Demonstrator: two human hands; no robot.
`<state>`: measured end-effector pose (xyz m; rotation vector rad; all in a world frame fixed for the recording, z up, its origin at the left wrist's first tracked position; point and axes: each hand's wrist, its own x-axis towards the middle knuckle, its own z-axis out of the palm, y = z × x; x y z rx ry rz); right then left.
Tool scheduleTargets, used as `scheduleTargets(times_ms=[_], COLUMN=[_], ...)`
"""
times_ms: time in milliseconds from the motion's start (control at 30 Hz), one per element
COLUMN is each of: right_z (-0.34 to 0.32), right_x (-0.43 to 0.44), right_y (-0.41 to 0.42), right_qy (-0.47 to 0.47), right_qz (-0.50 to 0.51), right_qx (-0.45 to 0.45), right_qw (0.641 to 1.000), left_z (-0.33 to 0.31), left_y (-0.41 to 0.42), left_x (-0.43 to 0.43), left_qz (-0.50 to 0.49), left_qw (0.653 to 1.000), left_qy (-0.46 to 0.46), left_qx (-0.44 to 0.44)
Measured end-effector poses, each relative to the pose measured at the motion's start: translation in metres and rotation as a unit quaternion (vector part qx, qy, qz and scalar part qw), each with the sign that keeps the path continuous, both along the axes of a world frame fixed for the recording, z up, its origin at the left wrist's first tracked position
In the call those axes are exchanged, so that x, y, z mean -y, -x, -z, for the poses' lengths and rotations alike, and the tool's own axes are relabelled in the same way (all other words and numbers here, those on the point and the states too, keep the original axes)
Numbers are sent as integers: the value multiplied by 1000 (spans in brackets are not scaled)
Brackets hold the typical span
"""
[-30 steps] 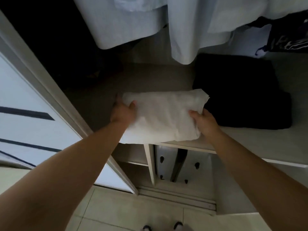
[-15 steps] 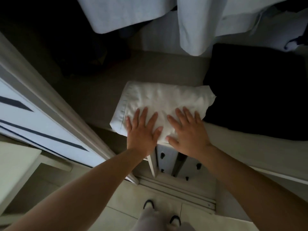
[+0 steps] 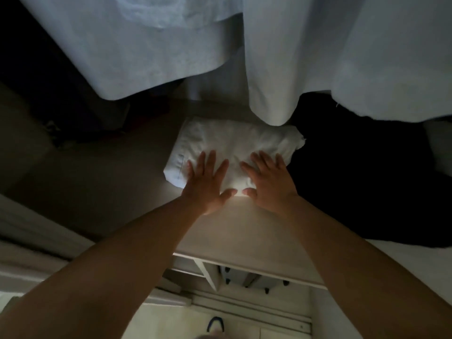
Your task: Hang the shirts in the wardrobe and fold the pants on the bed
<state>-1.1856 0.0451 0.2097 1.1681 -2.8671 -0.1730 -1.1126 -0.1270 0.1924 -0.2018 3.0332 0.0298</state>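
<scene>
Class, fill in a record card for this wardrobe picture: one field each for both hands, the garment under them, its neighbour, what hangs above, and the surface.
Left hand: flat, fingers straight, on the folded white pants
Right hand: flat, fingers spread, on the same pants
Pants: lying on the wardrobe shelf, back from its front edge
Neighbour: folded black garment at the pants' right end
Above: pale blue shirts hanging, one hem low over the pants
</scene>
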Motion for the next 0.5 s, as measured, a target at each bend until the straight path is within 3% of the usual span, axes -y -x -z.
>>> scheduleTargets(times_ms=[200,333,500], right_z=[-3,-2,1], right_x=[17,17,13], right_y=[20,25,19], right_qy=[-4,18,-50], right_qz=[70,98,99], right_qx=[-53,12,49], right_qw=[996,995,993], left_z=[-3,3,5], left_y=[39,45,41], left_x=[-3,-9,-3], left_qz=[-16,-42,-5], left_qw=[1000,998,1000], left_qy=[-10,-20,-25], left_qx=[-17,-32,-10])
